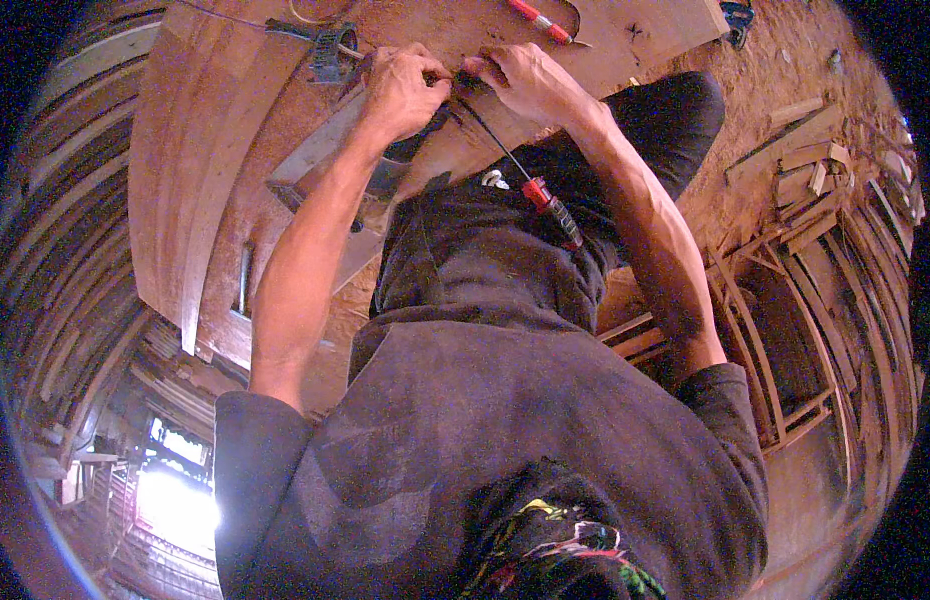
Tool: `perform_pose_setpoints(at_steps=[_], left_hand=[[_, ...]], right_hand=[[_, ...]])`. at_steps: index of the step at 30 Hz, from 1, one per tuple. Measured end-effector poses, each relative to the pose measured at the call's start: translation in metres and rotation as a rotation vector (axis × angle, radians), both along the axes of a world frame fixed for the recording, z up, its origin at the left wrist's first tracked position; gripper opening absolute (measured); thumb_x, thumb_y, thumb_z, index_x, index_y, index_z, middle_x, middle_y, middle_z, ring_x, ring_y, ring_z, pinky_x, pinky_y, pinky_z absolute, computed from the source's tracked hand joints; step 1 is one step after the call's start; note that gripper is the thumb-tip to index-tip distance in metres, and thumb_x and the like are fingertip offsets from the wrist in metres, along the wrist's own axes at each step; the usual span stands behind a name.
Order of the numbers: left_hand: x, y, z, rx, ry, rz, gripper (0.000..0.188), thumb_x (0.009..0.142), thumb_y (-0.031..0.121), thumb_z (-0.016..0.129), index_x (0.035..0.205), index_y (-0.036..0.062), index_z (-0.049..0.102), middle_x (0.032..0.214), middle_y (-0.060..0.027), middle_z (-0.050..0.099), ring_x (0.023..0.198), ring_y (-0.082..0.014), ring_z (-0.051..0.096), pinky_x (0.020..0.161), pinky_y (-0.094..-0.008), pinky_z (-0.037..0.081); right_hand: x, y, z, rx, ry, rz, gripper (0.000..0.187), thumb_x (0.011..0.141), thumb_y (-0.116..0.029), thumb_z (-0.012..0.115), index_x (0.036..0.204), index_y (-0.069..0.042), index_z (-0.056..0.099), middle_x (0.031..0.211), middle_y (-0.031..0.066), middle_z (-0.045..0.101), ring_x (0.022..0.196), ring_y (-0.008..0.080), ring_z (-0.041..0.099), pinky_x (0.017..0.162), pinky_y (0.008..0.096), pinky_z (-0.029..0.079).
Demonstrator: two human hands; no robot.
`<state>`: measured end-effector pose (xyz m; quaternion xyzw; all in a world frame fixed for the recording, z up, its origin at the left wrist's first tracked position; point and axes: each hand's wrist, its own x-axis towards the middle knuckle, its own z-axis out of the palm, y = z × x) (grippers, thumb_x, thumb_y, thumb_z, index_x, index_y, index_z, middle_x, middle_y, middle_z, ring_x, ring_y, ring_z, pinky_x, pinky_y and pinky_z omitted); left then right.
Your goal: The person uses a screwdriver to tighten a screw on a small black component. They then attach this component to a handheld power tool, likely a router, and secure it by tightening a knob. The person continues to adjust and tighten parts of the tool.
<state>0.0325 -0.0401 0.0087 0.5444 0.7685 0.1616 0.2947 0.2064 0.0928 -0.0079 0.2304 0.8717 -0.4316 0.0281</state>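
Observation:
Close together over my lap, both hands work at the top middle of the view. My left hand (403, 92) is closed, thumb and fingertips pinched, and whatever is between them is too small to make out. Just to its right, my right hand (525, 84) is also pinched at the fingertips around something small and dark that I cannot name. A screwdriver (555, 212) with a red and black handle rests on my lap, its thin shaft pointing up between the hands. Beyond the left hand lies a grey ribbed part (331, 55) with a cable by it.
A grey metal-looking piece (310, 160) lies under my left forearm. Another red-handled tool (542, 20) rests on a wooden board (655, 28) at the top. Large curved wood panels (190, 170) stand at left; wood scraps (815, 165) and frames (775, 350) lie at right.

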Motion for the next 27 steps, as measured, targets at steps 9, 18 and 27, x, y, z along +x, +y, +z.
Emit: perform_pose_setpoints(at_steps=[9,18,27], left_hand=[[-0.002,-0.002,0.000,0.012,-0.018,-0.024,0.019,0.079,0.027,0.071,0.087,0.0119,0.080,0.103,-0.0097,0.072,0.103,-0.0334,0.062,0.100,-0.0440,0.043],[0.000,-0.003,0.003,-0.010,-0.026,-0.001,0.021,0.081,0.028,0.070,0.090,0.0118,0.080,0.107,-0.0089,0.070,0.109,-0.0335,0.059,0.102,-0.0441,0.042],[-0.003,-0.003,0.003,-0.001,-0.032,-0.054,0.020,0.083,0.027,0.070,0.091,0.0108,0.080,0.106,-0.0088,0.071,0.109,-0.0339,0.059,0.104,-0.0437,0.039]], right_hand=[[-0.001,-0.006,0.018,-0.237,0.189,-0.160,0.043,0.100,-0.040,0.059,0.101,0.002,0.068,0.088,0.0210,0.071,0.078,0.0387,0.068,0.072,0.0479,0.052],[-0.001,-0.006,0.001,-0.617,-0.003,-0.306,0.028,0.097,-0.028,0.068,0.111,-0.004,0.067,0.086,0.0021,0.067,0.076,0.0088,0.061,0.071,0.0257,0.051],[0.014,0.003,0.006,-0.198,0.276,0.035,0.036,0.093,-0.021,0.072,0.121,0.000,0.065,0.102,0.0160,0.072,0.093,0.0300,0.071,0.082,0.0388,0.055]])
